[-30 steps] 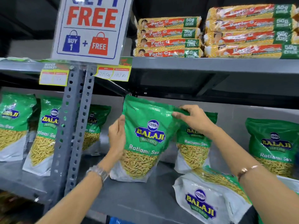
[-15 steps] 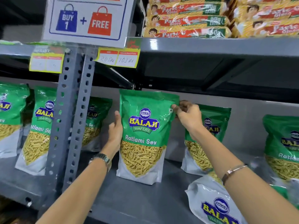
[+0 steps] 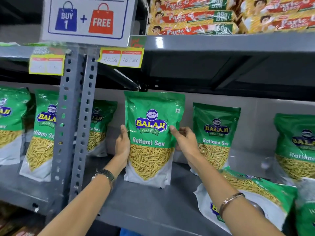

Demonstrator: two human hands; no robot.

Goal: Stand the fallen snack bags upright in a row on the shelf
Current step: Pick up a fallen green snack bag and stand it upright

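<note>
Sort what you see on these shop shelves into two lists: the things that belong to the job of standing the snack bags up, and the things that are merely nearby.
Part of the job:
- held Ratlami Sev bag
- left hand, right hand
- fallen bag
- standing bags
- shelf

Merely nearby:
- Parle-G biscuit packs
- buy-one-free sign
- price tags
- upright post

**Shelf check: one bag held upright, one lying flat**

The centre bag (image 3: 150, 138) stands upright on the grey shelf (image 3: 153, 206). The left hand (image 3: 122, 147) grips its left edge; the right hand (image 3: 185, 142) pinches its right edge. A fallen bag (image 3: 259, 195) lies flat at front right.
</note>
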